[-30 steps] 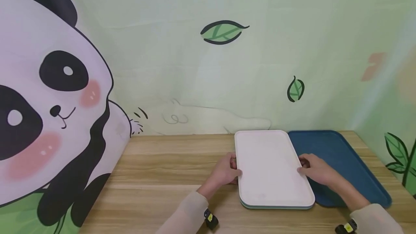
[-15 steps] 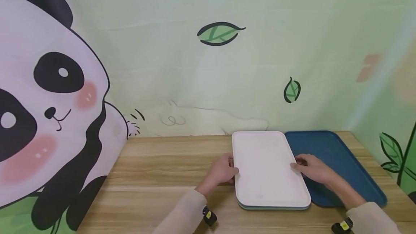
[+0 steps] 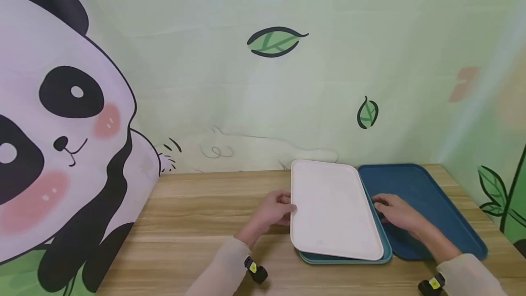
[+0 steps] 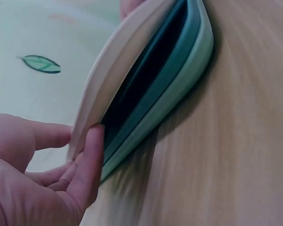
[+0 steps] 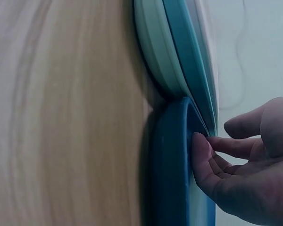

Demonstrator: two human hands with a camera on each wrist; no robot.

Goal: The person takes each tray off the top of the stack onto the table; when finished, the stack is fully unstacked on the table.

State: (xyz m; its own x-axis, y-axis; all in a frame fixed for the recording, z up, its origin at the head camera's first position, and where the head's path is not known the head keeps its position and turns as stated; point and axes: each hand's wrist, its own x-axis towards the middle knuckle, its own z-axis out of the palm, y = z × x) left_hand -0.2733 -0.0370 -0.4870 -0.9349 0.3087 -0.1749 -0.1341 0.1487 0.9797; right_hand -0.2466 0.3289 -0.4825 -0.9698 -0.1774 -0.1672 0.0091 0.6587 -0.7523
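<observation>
My left hand (image 3: 273,211) pinches the left edge of a white rectangular tray (image 3: 333,214), thumb on top and fingers beneath. In the left wrist view this tray's near side is raised, with a dark gap between it and a teal tray (image 4: 179,61). Below the teal one lies a pale green tray (image 4: 198,80). In the head view the white tray sits slightly askew to the left, baring the teal tray's right and front rims. At the stack's right edge my right hand (image 3: 396,214) touches the rims with its fingertips, its thumb held apart in the right wrist view.
A dark blue tray (image 3: 427,214) lies on the wooden table (image 3: 205,223) right of the stack, its left side against the stack and beneath my right hand. Behind the table hangs a pale green backdrop (image 3: 197,81) with a panda and leaves.
The white tray has shifted left and up off the teal tray, which now shows at the right and front. My left hand moved left with it; the right thumb has come off the white tray.
</observation>
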